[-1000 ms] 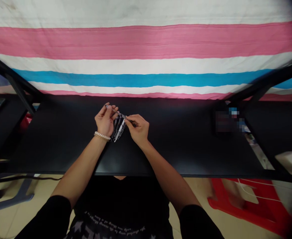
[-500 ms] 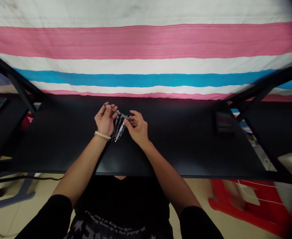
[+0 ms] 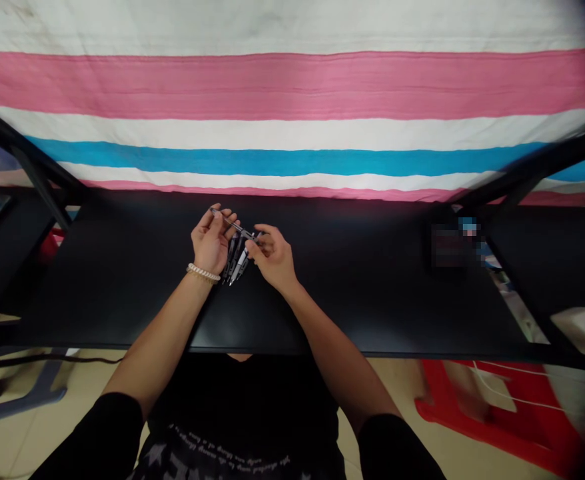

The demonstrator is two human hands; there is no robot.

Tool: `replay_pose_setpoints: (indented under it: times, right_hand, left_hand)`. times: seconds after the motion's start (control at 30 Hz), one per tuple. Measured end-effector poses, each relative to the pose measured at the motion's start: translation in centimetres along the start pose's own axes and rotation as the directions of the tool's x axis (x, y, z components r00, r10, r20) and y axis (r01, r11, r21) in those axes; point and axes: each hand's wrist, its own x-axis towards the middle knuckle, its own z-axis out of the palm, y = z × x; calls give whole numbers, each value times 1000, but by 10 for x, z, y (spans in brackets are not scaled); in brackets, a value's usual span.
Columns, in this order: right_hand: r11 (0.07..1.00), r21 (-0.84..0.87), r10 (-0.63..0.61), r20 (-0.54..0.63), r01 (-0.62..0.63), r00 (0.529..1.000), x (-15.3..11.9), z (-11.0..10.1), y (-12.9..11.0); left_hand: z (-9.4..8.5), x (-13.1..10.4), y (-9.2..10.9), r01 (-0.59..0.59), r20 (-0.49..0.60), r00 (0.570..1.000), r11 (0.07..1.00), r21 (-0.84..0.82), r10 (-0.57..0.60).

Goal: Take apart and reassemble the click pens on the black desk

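A slim pen [image 3: 242, 231] slants between my two hands above the table. Its far left end is pinched between the thumb and forefinger of my left hand [image 3: 211, 241], whose other fingers are loosely curled. My right hand [image 3: 274, 259] closes thumb and fingers around the thicker right end, partly hiding it. The stretch near my left fingers looks thin; whether it is a separate part I cannot tell. Under and between the hands, several dark pens and a white pen [image 3: 238, 264] lie side by side on the black table [image 3: 352, 280], their tips towards me.
A striped cloth [image 3: 292, 87] hangs along the table's far edge. Black metal frame bars [image 3: 42, 173] rise at both sides. At the right of the table lies a dark, partly blurred object [image 3: 447, 248]. A red plastic stool [image 3: 452, 400] stands below on the right.
My right hand has shifted slightly left along the pen, closer to my left hand. My left hand has stayed almost in place. The pens on the table look unchanged.
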Motion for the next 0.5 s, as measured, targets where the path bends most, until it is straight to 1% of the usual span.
replay_pose_setpoints:
  times: [0.07, 0.17, 0.23, 0.3, 0.37, 0.43, 0.5]
  right_hand:
    - [997, -70, -25, 29, 27, 999, 0, -1, -1]
    - [989, -144, 23, 93, -10, 995, -1, -3, -2]
    - [986, -165, 32, 113, -13, 993, -1, -3, -2]
    - [976, -215, 3, 138, 27, 990, -2, -1, -3]
    - [961, -264, -36, 184, 85, 982, -4, 2, -2]
    - [950, -283, -65, 238, 133, 969, -7, 6, -1]
    - [947, -277, -85, 266, 161, 960, -9, 10, 1]
  left_hand:
    - [1, 0, 1, -6, 8, 1000, 1000, -6, 6]
    - [5, -2, 5, 13, 25, 1000, 1000, -13, -13]
    - [9, -4, 10, 61, 25, 998, 997, -45, -60]
    - [12, -6, 16, 133, 28, 991, 983, -129, -130]
    - [13, -7, 23, 198, 32, 980, 950, -243, -196]
    - [11, -8, 29, 234, 25, 971, 914, -332, -239]
    - [9, -8, 33, 253, 14, 963, 891, -377, -268]
